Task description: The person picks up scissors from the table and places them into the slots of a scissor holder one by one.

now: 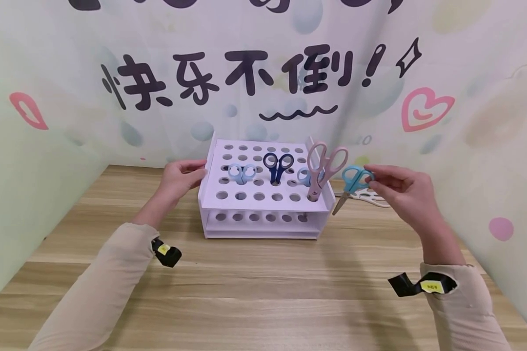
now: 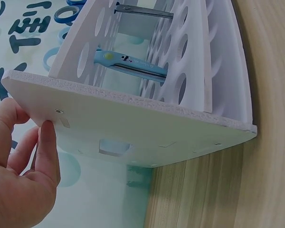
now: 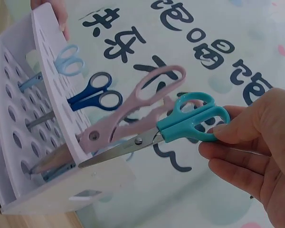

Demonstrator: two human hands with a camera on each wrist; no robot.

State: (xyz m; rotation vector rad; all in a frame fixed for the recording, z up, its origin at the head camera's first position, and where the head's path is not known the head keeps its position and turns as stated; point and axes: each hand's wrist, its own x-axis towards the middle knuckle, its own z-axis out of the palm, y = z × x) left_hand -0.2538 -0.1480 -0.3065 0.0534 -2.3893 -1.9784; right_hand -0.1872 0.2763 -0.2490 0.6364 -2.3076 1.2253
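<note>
My right hand (image 1: 406, 195) pinches one handle loop of the turquoise scissors (image 3: 192, 118), whose blades point down and left beside the rack's right wall. My left hand (image 1: 180, 179) rests its fingertips against the outer left wall of a white two-tier rack (image 1: 263, 204). In the rack stand pink scissors (image 3: 109, 128) at the front right, dark blue scissors (image 1: 277, 168) in the middle and light blue scissors (image 1: 242, 174) at left. Another light blue pair (image 1: 305, 176) is partly hidden behind the pink ones.
The rack's round holes run in rows across both tiers. Behind the turquoise scissors, a white thing with openings (image 1: 369, 196) lies on the wooden table (image 1: 263, 292). A printed cloth (image 1: 263, 117) hangs close behind the rack and along both sides.
</note>
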